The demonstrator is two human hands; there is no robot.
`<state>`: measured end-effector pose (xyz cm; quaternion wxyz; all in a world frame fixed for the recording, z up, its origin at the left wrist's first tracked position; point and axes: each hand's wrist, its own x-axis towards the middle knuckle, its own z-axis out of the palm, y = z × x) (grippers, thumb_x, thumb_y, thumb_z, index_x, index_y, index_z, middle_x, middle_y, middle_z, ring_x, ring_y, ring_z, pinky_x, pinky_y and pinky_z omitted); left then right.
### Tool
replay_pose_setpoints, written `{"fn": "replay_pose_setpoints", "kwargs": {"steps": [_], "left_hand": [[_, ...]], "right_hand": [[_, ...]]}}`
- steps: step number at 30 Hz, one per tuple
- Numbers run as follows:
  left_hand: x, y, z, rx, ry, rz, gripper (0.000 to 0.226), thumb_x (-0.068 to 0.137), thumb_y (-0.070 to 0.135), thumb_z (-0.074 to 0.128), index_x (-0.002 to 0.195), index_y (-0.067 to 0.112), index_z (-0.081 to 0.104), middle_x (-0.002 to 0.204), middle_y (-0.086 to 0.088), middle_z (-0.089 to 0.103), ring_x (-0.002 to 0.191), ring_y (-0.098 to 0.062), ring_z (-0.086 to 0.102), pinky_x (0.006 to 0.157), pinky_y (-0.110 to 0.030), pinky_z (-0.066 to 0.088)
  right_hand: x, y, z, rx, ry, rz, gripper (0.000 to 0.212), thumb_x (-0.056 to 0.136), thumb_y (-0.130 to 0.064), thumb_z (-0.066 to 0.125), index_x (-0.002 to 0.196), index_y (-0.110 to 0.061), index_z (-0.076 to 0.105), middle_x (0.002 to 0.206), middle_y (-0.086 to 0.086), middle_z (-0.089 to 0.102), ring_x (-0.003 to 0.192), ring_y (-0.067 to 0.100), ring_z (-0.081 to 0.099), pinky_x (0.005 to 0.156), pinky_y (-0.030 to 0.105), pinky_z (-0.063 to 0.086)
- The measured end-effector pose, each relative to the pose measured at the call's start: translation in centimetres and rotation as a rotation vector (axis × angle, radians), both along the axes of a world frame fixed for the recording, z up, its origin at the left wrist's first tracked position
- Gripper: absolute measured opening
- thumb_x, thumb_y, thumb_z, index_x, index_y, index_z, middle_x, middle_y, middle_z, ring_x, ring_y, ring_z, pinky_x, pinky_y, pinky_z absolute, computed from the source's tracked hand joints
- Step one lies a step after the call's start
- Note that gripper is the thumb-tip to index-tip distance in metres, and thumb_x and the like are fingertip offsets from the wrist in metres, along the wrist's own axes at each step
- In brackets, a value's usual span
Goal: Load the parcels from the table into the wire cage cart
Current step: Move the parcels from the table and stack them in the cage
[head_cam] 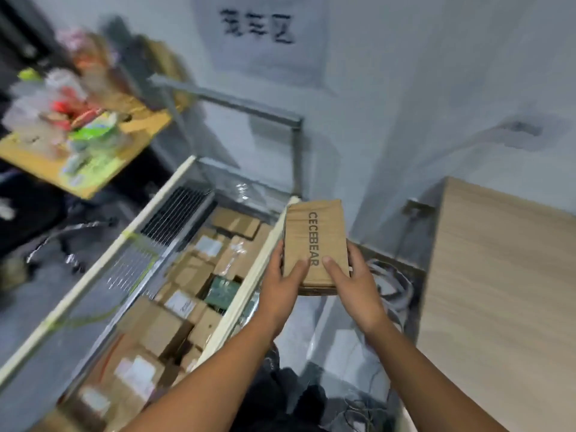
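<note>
Here, left hand (280,286), right hand (357,286) grip parcel (314,235)

Even, fairly bright indoor light with soft shadows; heavy motion blur smears the left side, and wide-angle distortion bends the edges.

Cart (93,269) apparently full of parcels (162,328)

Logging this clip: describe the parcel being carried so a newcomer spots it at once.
Find the wire cage cart packed with brown boxes on the left. By its right rim, the left hand and right hand grip a flat brown parcel. It is the only one outside the cart, printed CECEBEAR along its top.
</note>
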<state>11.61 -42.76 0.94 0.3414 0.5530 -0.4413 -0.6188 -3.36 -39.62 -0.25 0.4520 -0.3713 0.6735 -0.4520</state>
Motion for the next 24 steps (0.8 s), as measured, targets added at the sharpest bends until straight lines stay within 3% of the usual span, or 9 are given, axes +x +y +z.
{"fn": "replay_pose_setpoints", "kwargs": {"steps": [3, 7, 9, 13, 17, 19, 21, 23, 24], "left_hand": [[5.6, 0.4, -1.8, 0.059, 0.039, 0.216, 0.059, 0.098, 0.035, 0.068, 0.149, 0.047, 0.040, 0.132, 0.021, 0.064, 0.112, 0.007, 0.065, 0.084, -0.009, 0.051], [11.5, 0.2, -4.8, 0.125, 0.090, 0.457, 0.053, 0.095, 0.030, 0.074, 0.136, 0.049, 0.047, 0.133, 0.008, 0.067, 0.115, -0.006, 0.067, 0.094, -0.025, 0.056], [14.2, 0.0, -6.1, 0.169, 0.099, 0.515, 0.059, 0.089, 0.036, 0.074, 0.141, 0.044, 0.047, 0.126, 0.011, 0.071, 0.114, -0.010, 0.070, 0.095, -0.035, 0.057], [19.2, -0.4, -9.4, 0.218, 0.077, 0.643, 0.063, 0.095, 0.039, 0.072, 0.150, 0.038, 0.041, 0.128, 0.015, 0.067, 0.105, 0.003, 0.068, 0.088, -0.023, 0.054], [24.0, -1.2, -13.2, 0.274, 0.044, 0.750, 0.082, 0.081, 0.061, 0.075, 0.152, 0.043, 0.039, 0.139, 0.008, 0.062, 0.119, -0.011, 0.066, 0.102, -0.041, 0.055], [26.1, -2.1, -15.0, 0.270, 0.036, 0.797, 0.075, 0.090, 0.049, 0.075, 0.154, 0.038, 0.037, 0.140, 0.009, 0.061, 0.122, -0.007, 0.064, 0.105, -0.037, 0.053], [27.9, -3.4, -17.7, 0.262, 0.031, 0.847, 0.068, 0.096, 0.033, 0.071, 0.155, 0.035, 0.036, 0.137, 0.019, 0.060, 0.117, 0.011, 0.060, 0.101, -0.020, 0.052], [29.9, -4.9, -20.9, 0.274, 0.013, 0.863, 0.070, 0.097, 0.027, 0.070, 0.154, 0.038, 0.031, 0.133, 0.033, 0.052, 0.108, 0.029, 0.052, 0.094, -0.005, 0.045], [30.9, -5.9, -21.8, 0.278, -0.002, 0.875, 0.071, 0.097, 0.029, 0.071, 0.154, 0.040, 0.031, 0.136, 0.034, 0.051, 0.110, 0.029, 0.050, 0.098, -0.007, 0.045]], "right_hand": [[5.3, -2.9, -1.0, 0.054, 0.064, 0.177, 0.038, 0.097, -0.038, 0.072, 0.128, -0.051, 0.056, 0.130, -0.012, 0.067, 0.116, 0.002, 0.065, 0.100, 0.031, 0.054], [11.6, -5.8, -4.0, 0.108, 0.181, 0.377, 0.055, 0.086, -0.055, 0.068, 0.139, -0.049, 0.053, 0.132, -0.012, 0.065, 0.121, 0.008, 0.063, 0.105, 0.046, 0.053], [14.6, -7.1, -5.2, 0.148, 0.214, 0.458, 0.059, 0.085, -0.058, 0.066, 0.141, -0.051, 0.050, 0.134, -0.012, 0.062, 0.122, 0.008, 0.061, 0.104, 0.045, 0.052], [20.3, -10.1, -7.6, 0.158, 0.245, 0.632, 0.040, 0.092, -0.048, 0.071, 0.124, -0.062, 0.052, 0.129, -0.012, 0.065, 0.115, 0.005, 0.063, 0.098, 0.040, 0.056], [25.5, -12.8, -11.5, 0.236, 0.197, 0.765, 0.049, 0.093, -0.049, 0.070, 0.137, -0.055, 0.049, 0.133, -0.010, 0.060, 0.119, 0.008, 0.062, 0.103, 0.042, 0.055], [27.8, -14.3, -14.0, 0.278, 0.159, 0.816, 0.060, 0.086, -0.063, 0.068, 0.141, -0.057, 0.046, 0.136, -0.008, 0.061, 0.121, 0.010, 0.064, 0.103, 0.043, 0.056], [29.9, -16.3, -17.2, 0.291, 0.157, 0.833, 0.067, 0.082, -0.074, 0.066, 0.142, -0.058, 0.044, 0.140, -0.011, 0.060, 0.126, 0.012, 0.062, 0.105, 0.047, 0.054], [32.2, -18.6, -20.4, 0.310, 0.155, 0.865, 0.059, 0.082, -0.072, 0.065, 0.137, -0.064, 0.045, 0.138, -0.015, 0.062, 0.125, 0.012, 0.063, 0.106, 0.048, 0.053], [33.5, -19.7, -21.8, 0.324, 0.141, 0.877, 0.051, 0.084, -0.066, 0.065, 0.131, -0.068, 0.046, 0.135, -0.015, 0.065, 0.122, 0.010, 0.064, 0.105, 0.046, 0.054]]}}
